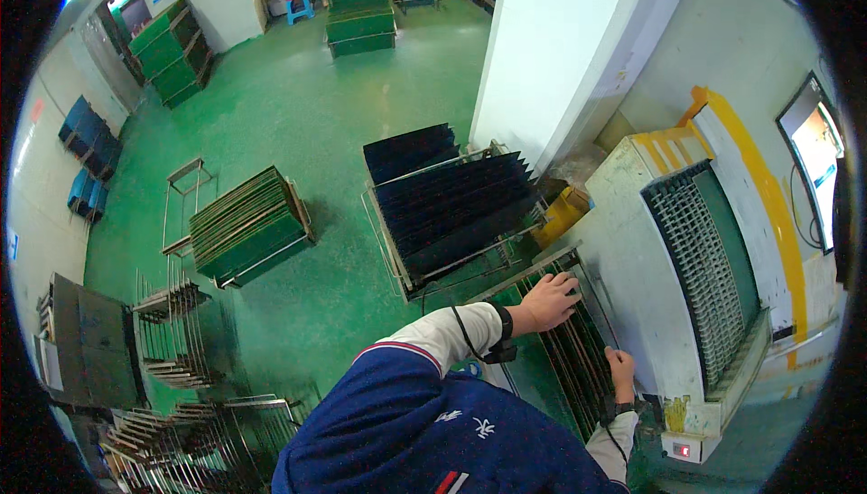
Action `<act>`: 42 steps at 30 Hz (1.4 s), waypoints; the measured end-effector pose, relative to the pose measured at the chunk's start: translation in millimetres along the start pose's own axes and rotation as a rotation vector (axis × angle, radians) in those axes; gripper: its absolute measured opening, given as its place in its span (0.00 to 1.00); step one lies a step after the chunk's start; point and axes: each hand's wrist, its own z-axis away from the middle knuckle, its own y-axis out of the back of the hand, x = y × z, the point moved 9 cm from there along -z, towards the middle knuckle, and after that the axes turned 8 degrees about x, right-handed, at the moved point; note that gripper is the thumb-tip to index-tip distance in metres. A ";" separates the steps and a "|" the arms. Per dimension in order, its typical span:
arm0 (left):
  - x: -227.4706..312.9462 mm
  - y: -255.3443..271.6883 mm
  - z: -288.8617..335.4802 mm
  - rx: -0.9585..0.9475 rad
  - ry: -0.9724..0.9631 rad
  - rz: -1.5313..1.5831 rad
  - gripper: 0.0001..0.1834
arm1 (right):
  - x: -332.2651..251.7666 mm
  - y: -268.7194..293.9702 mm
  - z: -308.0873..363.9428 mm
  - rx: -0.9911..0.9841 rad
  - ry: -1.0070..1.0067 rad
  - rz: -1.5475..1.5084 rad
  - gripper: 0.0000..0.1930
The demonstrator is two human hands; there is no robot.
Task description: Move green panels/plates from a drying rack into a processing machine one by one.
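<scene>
Beside the pale machine (623,223), the boards (571,369) stood on edge in a metal rack (521,275), directly in front of the person. They were thin, flat and close-set, with green faces, brownish edges turned upward and dark gaps between them. The left hand (545,302) lay over their upper edges, its grip slightly spread and bent at the fingers; whether it pinched one, I could not tell. The right hand (620,370) was at the side nearer the machine, its grip curled, with any hold on a board unclear.
</scene>
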 end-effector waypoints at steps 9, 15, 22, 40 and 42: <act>2.9 4.8 -1.4 0.036 -0.003 -0.003 0.20 | 7.9 5.2 -3.4 0.066 0.002 0.075 0.31; 0.0 7.1 -0.6 0.036 0.000 -0.024 0.18 | -2.3 0.7 1.1 0.033 -0.016 0.107 0.30; 1.3 2.1 -3.8 0.068 0.017 -0.028 0.18 | 7.4 4.9 2.2 0.054 -0.040 0.050 0.30; 1.7 -11.5 -14.5 0.032 -0.037 -0.069 0.25 | -14.1 16.2 -2.7 0.087 -0.073 0.143 0.35; 1.1 -11.8 -15.3 0.019 -0.038 -0.083 0.25 | -20.6 19.1 -2.1 0.021 -0.141 0.172 0.35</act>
